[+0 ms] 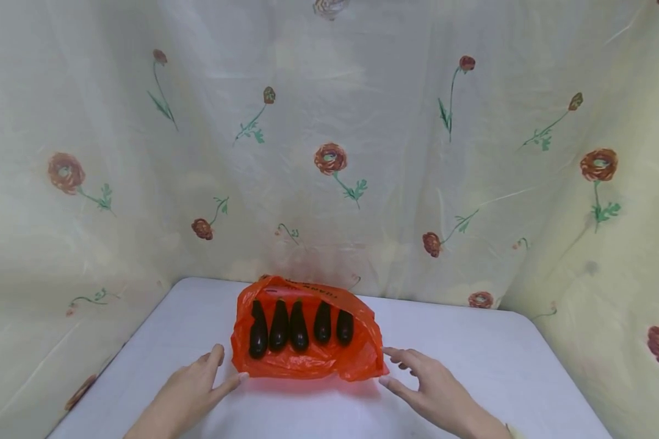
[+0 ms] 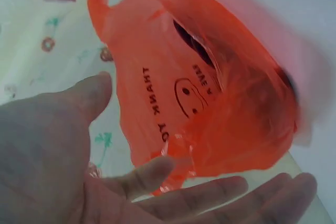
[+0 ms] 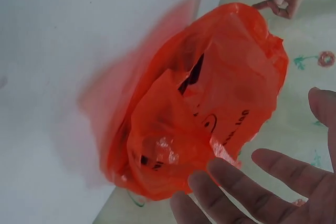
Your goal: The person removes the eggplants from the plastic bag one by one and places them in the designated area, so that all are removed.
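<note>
An orange-red plastic bag [image 1: 307, 369] lies on the table with its mouth spread wide. Inside, several dark purple eggplants [image 1: 280, 329] sit side by side in a row, stem ends toward the back. My left hand [image 1: 189, 390] is at the bag's left side, fingers spread and thumb near the bag's front left corner. At the opposite side, my right hand [image 1: 436, 387] has its fingers extended toward the bag's edge. Neither hand holds anything; whether fingertips touch the plastic I cannot tell. Printed lettering and a smiley face show on the bag [image 2: 136, 98] in the left wrist view.
The white table [image 1: 445, 329] extends around the bag on both sides. Behind it and along both sides hangs a pale curtain [image 1: 384, 152] printed with red flowers, close to the table's back edge.
</note>
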